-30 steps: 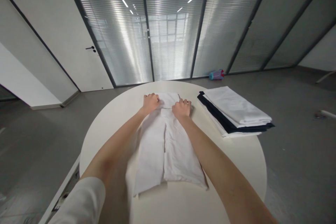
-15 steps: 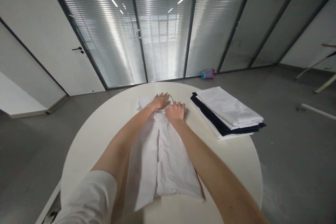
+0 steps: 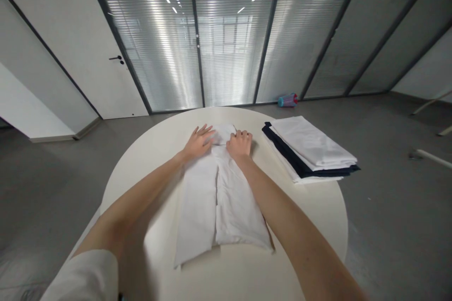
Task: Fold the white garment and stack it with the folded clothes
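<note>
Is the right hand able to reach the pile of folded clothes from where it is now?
Probably yes. The right hand rests on the white garment, and only bare table lies between it and the pile.

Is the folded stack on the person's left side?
No, the folded stack lies on the round table to the right of the right hand.

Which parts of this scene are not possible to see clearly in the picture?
Head view only:
- White garment: its far end is covered by the left hand and right hand.
- Folded stack: only the layer edges show, so the count is unclear.
- Blue and pink object on the floor: too small to identify.
- Table: its near edge is cut off by the frame.
</note>
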A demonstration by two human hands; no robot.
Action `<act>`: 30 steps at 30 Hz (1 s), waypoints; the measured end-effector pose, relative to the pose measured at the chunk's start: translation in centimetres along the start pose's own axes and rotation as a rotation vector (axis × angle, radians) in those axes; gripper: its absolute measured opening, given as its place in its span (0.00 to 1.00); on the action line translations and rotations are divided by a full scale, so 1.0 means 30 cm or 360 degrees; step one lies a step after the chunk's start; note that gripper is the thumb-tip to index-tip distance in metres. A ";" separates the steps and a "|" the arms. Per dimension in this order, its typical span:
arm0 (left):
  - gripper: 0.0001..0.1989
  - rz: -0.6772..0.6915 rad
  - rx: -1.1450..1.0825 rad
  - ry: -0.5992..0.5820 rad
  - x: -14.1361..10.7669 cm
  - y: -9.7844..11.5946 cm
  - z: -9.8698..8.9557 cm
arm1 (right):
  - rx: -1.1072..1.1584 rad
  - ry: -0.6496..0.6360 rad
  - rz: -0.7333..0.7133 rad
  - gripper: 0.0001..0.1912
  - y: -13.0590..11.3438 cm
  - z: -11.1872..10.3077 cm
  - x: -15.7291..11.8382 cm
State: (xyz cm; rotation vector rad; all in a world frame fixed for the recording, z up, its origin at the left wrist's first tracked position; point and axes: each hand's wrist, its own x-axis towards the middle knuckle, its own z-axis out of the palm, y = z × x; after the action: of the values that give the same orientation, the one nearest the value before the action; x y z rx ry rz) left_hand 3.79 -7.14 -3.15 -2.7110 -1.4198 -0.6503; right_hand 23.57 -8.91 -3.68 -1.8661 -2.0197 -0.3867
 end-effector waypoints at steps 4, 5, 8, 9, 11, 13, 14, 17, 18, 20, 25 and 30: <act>0.33 0.0225 -0.0154 -0.0421 -0.096 0.117 -0.018 | -0.0021 -0.0002 -0.0140 0.16 -0.013 -0.032 -0.009; 0.36 0.0237 -0.0155 -0.0525 -0.118 0.133 -0.014 | 0.0000 -0.0027 -0.0158 0.16 -0.012 -0.047 -0.020; 0.37 0.0251 -0.0105 -0.0590 -0.163 0.158 0.000 | 0.0240 -0.0152 -0.0481 0.15 0.018 -0.125 -0.106; 0.35 0.0267 -0.0096 -0.0549 -0.171 0.163 -0.001 | 0.0372 -0.0212 -0.0675 0.14 0.038 -0.163 -0.155; 0.32 0.0349 -0.0099 -0.0422 -0.180 0.175 -0.017 | 0.0635 -0.0339 -0.1040 0.12 0.088 -0.251 -0.278; 0.26 0.0492 -0.0124 -0.0284 -0.193 0.191 -0.054 | 0.0803 -0.0414 -0.1225 0.12 0.140 -0.343 -0.419; 0.23 0.0566 -0.0149 -0.0229 -0.204 0.199 -0.079 | 0.0831 -0.0437 -0.1278 0.14 0.163 -0.384 -0.488; 0.15 0.0691 -0.0273 -0.0202 -0.281 0.217 -0.174 | 0.0750 -0.0492 -0.1327 0.18 0.218 -0.470 -0.653; 0.15 0.0695 -0.0310 -0.0235 -0.323 0.220 -0.210 | 0.0720 -0.0482 -0.1320 0.20 0.231 -0.483 -0.690; 0.19 0.0661 -0.0350 -0.0371 -0.424 0.226 -0.280 | 0.0698 -0.0409 -0.1300 0.23 0.251 -0.487 -0.740; 0.41 0.0543 -0.0449 -0.0893 -0.675 0.275 -0.392 | 0.0624 -0.0193 -0.1340 0.17 0.252 -0.444 -0.767; 0.44 0.0344 -0.0560 -0.0767 -0.781 0.326 -0.369 | 0.0654 -0.0081 -0.1351 0.17 0.215 -0.427 -0.734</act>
State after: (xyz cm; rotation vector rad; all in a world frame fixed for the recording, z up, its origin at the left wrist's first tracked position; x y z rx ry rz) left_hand -4.18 -33.46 0.12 -3.4133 -1.1275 -0.2588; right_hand 32.33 -33.64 -2.17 -0.7294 -2.5982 -0.1063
